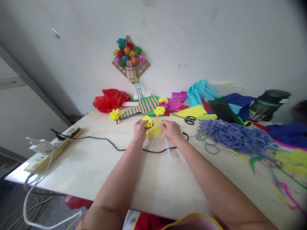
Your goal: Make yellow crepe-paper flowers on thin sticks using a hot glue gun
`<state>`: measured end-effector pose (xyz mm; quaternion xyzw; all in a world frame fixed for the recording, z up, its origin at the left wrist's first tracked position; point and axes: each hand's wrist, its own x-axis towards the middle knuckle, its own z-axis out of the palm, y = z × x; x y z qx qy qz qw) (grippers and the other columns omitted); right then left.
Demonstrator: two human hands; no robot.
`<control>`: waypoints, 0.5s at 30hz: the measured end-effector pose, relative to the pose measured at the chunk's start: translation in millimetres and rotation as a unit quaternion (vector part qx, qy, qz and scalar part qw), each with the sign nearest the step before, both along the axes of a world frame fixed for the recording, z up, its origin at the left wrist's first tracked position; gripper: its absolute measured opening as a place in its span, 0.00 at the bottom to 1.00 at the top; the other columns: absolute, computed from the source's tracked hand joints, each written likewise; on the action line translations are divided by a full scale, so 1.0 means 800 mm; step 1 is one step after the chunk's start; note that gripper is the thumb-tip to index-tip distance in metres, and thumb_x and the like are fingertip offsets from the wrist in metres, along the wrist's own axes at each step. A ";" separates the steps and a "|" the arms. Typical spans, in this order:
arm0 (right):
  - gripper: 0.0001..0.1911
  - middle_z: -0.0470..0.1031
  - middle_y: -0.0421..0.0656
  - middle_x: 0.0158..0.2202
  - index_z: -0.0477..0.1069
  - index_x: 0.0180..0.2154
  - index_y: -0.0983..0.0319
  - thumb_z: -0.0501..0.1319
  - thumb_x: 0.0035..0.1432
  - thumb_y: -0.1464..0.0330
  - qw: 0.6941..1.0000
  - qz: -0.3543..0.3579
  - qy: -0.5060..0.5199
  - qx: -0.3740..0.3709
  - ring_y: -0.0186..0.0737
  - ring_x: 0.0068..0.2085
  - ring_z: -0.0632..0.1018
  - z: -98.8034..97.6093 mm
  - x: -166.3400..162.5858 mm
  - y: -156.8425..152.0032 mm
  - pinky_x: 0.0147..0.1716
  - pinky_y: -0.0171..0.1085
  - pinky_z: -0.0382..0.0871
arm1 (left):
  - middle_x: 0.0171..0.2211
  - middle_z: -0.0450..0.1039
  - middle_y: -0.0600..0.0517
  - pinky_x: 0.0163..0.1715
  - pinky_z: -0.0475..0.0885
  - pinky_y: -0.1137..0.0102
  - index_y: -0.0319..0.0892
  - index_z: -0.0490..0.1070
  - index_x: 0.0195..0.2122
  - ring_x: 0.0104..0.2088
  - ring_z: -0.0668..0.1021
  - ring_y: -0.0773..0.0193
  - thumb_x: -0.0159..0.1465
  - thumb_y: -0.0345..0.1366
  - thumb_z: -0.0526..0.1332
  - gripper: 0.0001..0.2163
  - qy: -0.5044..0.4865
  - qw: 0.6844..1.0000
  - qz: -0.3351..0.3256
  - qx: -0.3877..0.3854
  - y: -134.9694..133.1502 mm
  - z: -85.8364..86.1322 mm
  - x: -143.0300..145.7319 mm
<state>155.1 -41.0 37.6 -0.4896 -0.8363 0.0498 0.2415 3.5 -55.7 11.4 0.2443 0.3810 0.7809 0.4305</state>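
Observation:
My left hand (139,129) is closed around a yellow paper flower (147,121). Opposite it, my right hand (171,130) pinches a thin light-brown stick (157,123) whose tip reaches toward the flower. A whitish translucent strip (168,148) slants down below my right hand; whether that hand holds it I cannot tell. Under both hands lies a piece of yellow paper (154,131). Just beyond them is a green guitar-shaped piece (150,106) striped with pinkish strips, with yellow paper flowers (159,111) at its ends.
Scissors (189,119) lie right of my hands, near tangled blue-purple cord (230,135) and coloured paper (192,111). A black cable (105,138) crosses the table from a power strip (56,147). A red plastic bag (109,100) and a dark green jar (270,103) stand farther back.

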 end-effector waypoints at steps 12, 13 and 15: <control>0.12 0.79 0.45 0.36 0.73 0.37 0.61 0.52 0.61 0.66 0.996 0.019 -0.065 0.053 0.41 0.36 0.76 0.004 0.001 -0.006 0.28 0.36 0.55 | 0.24 0.74 0.51 0.29 0.75 0.64 0.35 0.73 0.32 0.24 0.76 0.63 0.41 0.30 0.64 0.15 0.007 1.000 0.007 -0.005 -0.003 0.002 0.000; 0.13 0.79 0.46 0.36 0.73 0.37 0.61 0.51 0.61 0.66 0.996 0.021 -0.068 0.057 0.42 0.37 0.76 0.005 0.001 -0.007 0.28 0.36 0.55 | 0.24 0.74 0.51 0.29 0.75 0.64 0.35 0.73 0.32 0.24 0.76 0.63 0.41 0.30 0.64 0.15 0.008 1.000 0.008 -0.005 -0.003 0.001 0.000; 0.14 0.78 0.47 0.35 0.73 0.38 0.63 0.50 0.62 0.67 0.995 0.030 -0.074 0.066 0.42 0.37 0.76 0.006 0.000 -0.010 0.28 0.36 0.55 | 0.24 0.74 0.51 0.29 0.75 0.64 0.36 0.73 0.32 0.24 0.77 0.63 0.41 0.30 0.64 0.14 0.011 1.000 0.005 -0.004 -0.004 0.001 0.000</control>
